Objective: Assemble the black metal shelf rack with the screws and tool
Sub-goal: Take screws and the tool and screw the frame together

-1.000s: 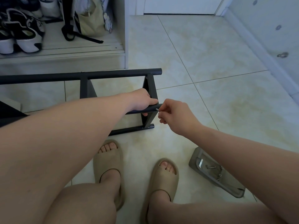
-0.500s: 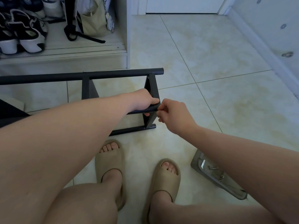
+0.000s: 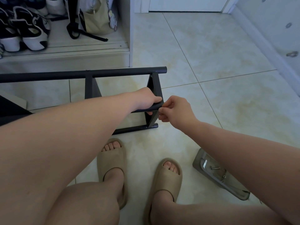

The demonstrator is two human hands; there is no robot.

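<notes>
1. Slippers (image 3: 112,161): two, beige, on the person's feet, on the floor (image 3: 211,62) just nearer than the rack (image 3: 81,75).
2. Tray (image 3: 197,163): grey, flat on the floor, nearer than the rack and to its right, well apart from it. Loose screws (image 3: 215,168) lie inside. The right forearm crosses above its far side.
3. Left hand (image 3: 146,101): fingers wrapped round the bar (image 3: 155,108), the rack's middle horizontal tube, close to its right end. Thumb on top, one fingertip visible beneath. Grip fully closed on the tube.
4. Right hand (image 3: 175,111): fingers curled, thumb and forefinger pinched narrow against the bar's right end, where it meets the rack's end upright. What lies between the fingertips cannot be told.
5. Rack: black metal, on the floor. Its top tube runs left out of view; its lower tube rests on the tiles. Both hands work at its right end.
6. Cabinet (image 3: 128,46): white, beyond the rack. Shoes (image 3: 32,34) and a bag (image 3: 97,18) sit on its low shelf.
</notes>
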